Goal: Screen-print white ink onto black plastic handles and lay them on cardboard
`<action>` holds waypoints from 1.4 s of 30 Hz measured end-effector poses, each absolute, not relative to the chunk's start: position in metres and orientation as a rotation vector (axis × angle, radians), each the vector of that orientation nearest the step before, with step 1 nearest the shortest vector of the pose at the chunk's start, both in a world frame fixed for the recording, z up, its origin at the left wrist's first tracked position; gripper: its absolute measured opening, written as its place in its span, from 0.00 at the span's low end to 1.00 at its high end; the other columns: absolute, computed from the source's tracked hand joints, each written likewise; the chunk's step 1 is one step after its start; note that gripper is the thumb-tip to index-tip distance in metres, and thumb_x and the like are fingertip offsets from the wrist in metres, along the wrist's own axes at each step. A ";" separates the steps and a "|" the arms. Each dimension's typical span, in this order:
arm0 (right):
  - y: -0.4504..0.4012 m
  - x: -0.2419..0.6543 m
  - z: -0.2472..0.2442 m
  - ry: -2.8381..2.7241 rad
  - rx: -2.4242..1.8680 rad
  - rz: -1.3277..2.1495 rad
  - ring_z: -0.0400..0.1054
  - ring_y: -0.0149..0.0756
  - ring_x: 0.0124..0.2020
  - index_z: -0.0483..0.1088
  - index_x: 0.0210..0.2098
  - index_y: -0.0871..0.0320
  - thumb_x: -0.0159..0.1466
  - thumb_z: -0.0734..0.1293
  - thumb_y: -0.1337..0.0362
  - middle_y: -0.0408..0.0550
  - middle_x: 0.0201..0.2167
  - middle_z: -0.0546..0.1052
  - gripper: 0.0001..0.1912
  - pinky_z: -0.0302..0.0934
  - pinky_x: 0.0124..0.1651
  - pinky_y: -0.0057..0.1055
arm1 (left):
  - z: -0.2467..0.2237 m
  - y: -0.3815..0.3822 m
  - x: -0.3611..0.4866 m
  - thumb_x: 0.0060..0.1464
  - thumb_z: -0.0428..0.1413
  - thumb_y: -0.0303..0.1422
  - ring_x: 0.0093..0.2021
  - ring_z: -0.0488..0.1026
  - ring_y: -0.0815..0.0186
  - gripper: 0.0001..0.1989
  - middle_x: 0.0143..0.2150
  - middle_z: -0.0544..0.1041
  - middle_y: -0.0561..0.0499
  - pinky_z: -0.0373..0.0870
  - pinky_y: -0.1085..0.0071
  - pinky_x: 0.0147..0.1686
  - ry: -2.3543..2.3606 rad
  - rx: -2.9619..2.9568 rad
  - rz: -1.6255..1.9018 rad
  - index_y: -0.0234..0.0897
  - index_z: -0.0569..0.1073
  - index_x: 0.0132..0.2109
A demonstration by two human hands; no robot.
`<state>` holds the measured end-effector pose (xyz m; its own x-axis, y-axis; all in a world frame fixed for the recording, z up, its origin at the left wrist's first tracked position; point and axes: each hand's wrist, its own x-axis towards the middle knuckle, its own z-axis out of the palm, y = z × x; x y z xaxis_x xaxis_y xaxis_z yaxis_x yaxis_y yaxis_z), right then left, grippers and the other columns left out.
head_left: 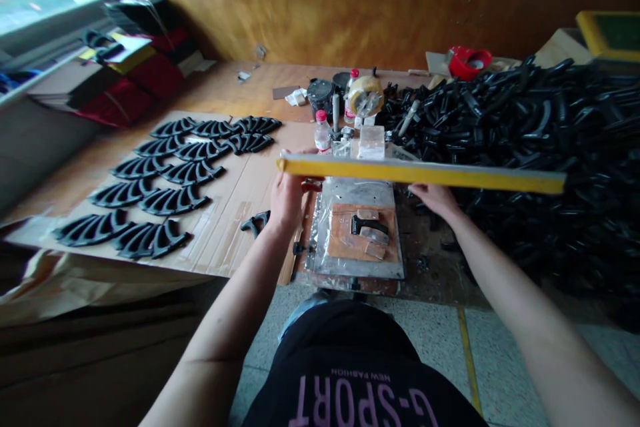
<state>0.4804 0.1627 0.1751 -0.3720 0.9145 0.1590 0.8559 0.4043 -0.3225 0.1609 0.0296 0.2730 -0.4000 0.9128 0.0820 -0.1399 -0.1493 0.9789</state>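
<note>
Wooden wall point(350, 7), cluttered workbench point(225, 88), speckled floor point(430, 340), hands point(287, 199) at yellow bar point(420, 174)

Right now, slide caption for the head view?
Left hand grips a yellow bar, right hand at its lower edge; black handle on board.

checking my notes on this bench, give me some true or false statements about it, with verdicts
1. The left hand holds the yellow bar. True.
2. The loose heap of black parts lies to the person's left. False: it lies to the right.
3. A black piece sits on the brown board. True.
4. The fanned black pieces lie on cardboard. True.
5. Both bottle caps are blue. False: they are red.
</note>
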 end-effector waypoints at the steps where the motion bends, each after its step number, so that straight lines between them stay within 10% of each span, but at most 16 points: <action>1: 0.148 0.475 0.160 -2.423 -1.481 0.328 0.70 0.34 0.32 0.75 0.35 0.61 0.63 0.67 0.52 0.49 0.33 0.77 0.17 0.63 0.37 0.29 | 0.279 0.037 0.162 0.61 0.41 0.55 0.39 0.76 0.66 0.31 0.38 0.77 0.46 0.71 0.72 0.34 1.311 0.965 1.674 0.34 0.73 0.49; 11: 0.032 0.381 0.138 -2.549 -1.481 0.411 0.69 0.43 0.41 0.68 0.40 0.62 0.69 0.62 0.61 0.57 0.37 0.76 0.10 0.61 0.43 0.34 | 0.190 -0.042 0.227 0.54 0.52 0.57 0.50 0.75 0.52 0.32 0.52 0.77 0.36 0.74 0.63 0.38 1.210 0.528 0.892 0.34 0.71 0.53; 16: 0.025 0.384 0.145 -2.685 -0.992 0.679 0.70 0.33 0.39 0.70 0.36 0.57 0.69 0.62 0.64 0.47 0.36 0.76 0.06 0.59 0.42 0.27 | 0.147 -0.080 0.206 0.55 0.56 0.46 0.42 0.79 0.58 0.19 0.46 0.80 0.37 0.74 0.66 0.34 1.332 0.293 0.973 0.32 0.72 0.42; 21: 0.105 0.466 0.131 -2.606 -1.535 0.349 0.68 0.33 0.38 0.73 0.37 0.58 0.65 0.59 0.73 0.50 0.39 0.76 0.11 0.59 0.39 0.26 | 0.131 -0.090 0.128 0.53 0.55 0.41 0.39 0.79 0.62 0.18 0.46 0.80 0.41 0.74 0.68 0.35 1.644 0.279 1.047 0.34 0.73 0.46; 31: 0.152 0.500 0.086 -2.844 -1.915 -0.010 0.63 0.49 0.50 0.71 0.49 0.65 0.65 0.51 0.75 0.65 0.48 0.73 0.22 0.63 0.40 0.38 | 0.106 -0.096 0.098 0.56 0.51 0.43 0.27 0.72 0.66 0.15 0.27 0.75 0.51 0.65 0.72 0.29 2.147 0.870 0.755 0.37 0.73 0.42; 37: 0.161 0.493 0.085 -2.761 -1.999 0.070 0.67 0.49 0.44 0.76 0.41 0.66 0.60 0.54 0.76 0.69 0.43 0.73 0.21 0.65 0.38 0.42 | 0.096 -0.098 0.074 0.55 0.47 0.25 0.41 0.74 0.59 0.24 0.45 0.75 0.45 0.64 0.66 0.35 2.482 1.511 0.236 0.41 0.69 0.58; 42: 0.162 0.500 0.102 -2.756 -2.113 -0.112 0.68 0.51 0.42 0.77 0.38 0.64 0.64 0.52 0.75 0.71 0.46 0.70 0.22 0.62 0.31 0.40 | 0.088 -0.087 0.068 0.61 0.44 0.29 0.45 0.71 0.55 0.18 0.45 0.73 0.42 0.64 0.65 0.34 2.379 1.713 -0.070 0.41 0.74 0.52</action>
